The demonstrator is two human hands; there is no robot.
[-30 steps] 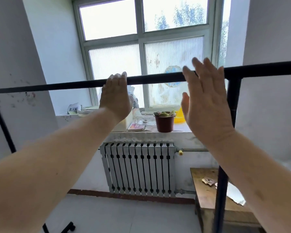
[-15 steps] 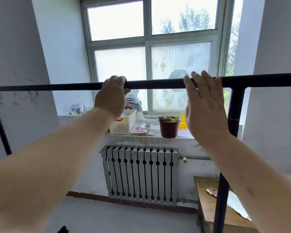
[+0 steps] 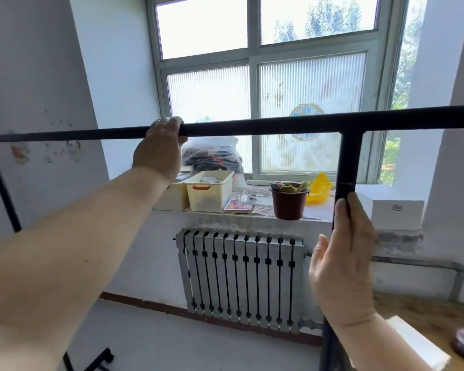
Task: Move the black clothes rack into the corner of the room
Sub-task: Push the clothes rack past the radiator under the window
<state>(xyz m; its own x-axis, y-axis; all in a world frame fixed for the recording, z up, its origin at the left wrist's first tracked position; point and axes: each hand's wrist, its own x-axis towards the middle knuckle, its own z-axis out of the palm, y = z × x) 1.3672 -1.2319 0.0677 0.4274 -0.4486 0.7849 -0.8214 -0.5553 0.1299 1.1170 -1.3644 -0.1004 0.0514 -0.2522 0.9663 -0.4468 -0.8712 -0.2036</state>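
Observation:
The black clothes rack (image 3: 265,128) stands right in front of me, its top bar running across the whole view at chest height. My left hand (image 3: 160,149) is closed over the top bar, left of the middle. A right upright (image 3: 346,162) drops from the bar. My right hand (image 3: 343,261) wraps that upright from the near side, fingers curled round it. The left upright (image 3: 0,183) shows at the left edge, and a black foot of the rack (image 3: 99,361) rests on the floor at the bottom left.
A grey radiator (image 3: 239,279) hangs under the window sill (image 3: 322,219), which carries cream bins (image 3: 209,190), a brown flower pot (image 3: 288,200) and bags. A wooden table (image 3: 423,325) stands at the lower right. A white wall (image 3: 38,103) closes the left side.
My right hand left the top bar, dropped and took hold of the right upright. My left hand closed round the top bar. The view shifted left and nearer the window.

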